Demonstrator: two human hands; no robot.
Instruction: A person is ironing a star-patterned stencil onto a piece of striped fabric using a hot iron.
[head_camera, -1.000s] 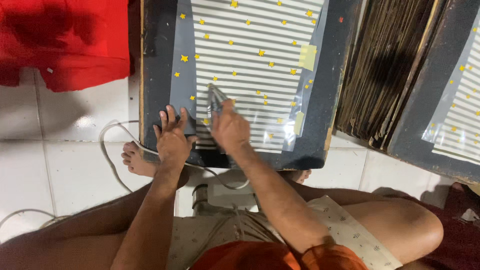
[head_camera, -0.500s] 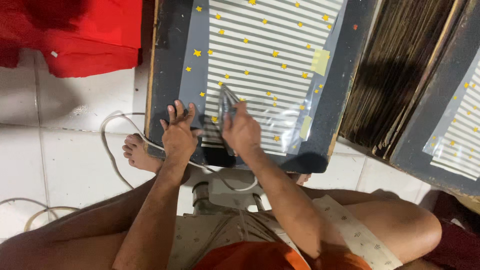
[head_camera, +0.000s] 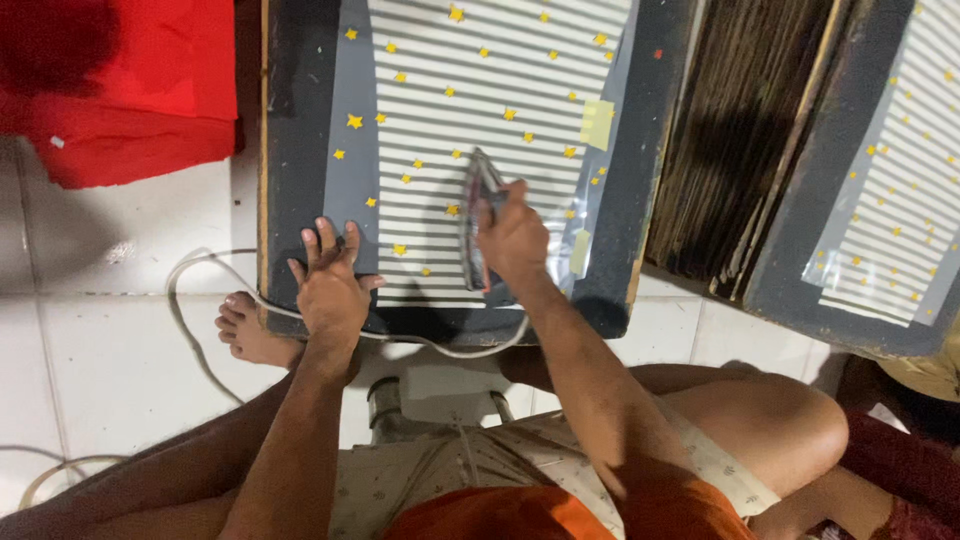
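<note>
**A:** What takes up the most room?

**B:** The white tiled floor (head_camera: 110, 370), and on it a dark grey padded pressing board (head_camera: 300, 130) with a wooden edge. A second dark board (head_camera: 800, 230) lies to the right, and a stack of brown flat sheets (head_camera: 740, 130) stands between the two.

**A:** And on the near board?

**B:** A grey-and-white striped sheet with small yellow stars (head_camera: 480, 80), lying flat under a clear film. Two pale yellow tape strips (head_camera: 597, 124) sit along its right edge. A similar striped sheet (head_camera: 890, 200) lies on the far board.

**A:** Top left?

**B:** A heap of bright red cloth (head_camera: 120, 80) on the floor, well apart from the hands.

**A:** Now the hands.

**B:** The left hand (head_camera: 330, 285) lies palm down, fingers spread, pressing on the lower left corner of the striped sheet and the board's edge. The right hand (head_camera: 515, 240) is closed around the handle of a slim metal iron (head_camera: 478, 205), which stands on the lower middle of the striped sheet.

**A:** Anything smaller?

**B:** A white cord (head_camera: 190, 300) loops from the board's near edge across the floor, passing a bare foot (head_camera: 250, 330) just beside the board's lower left corner.
</note>
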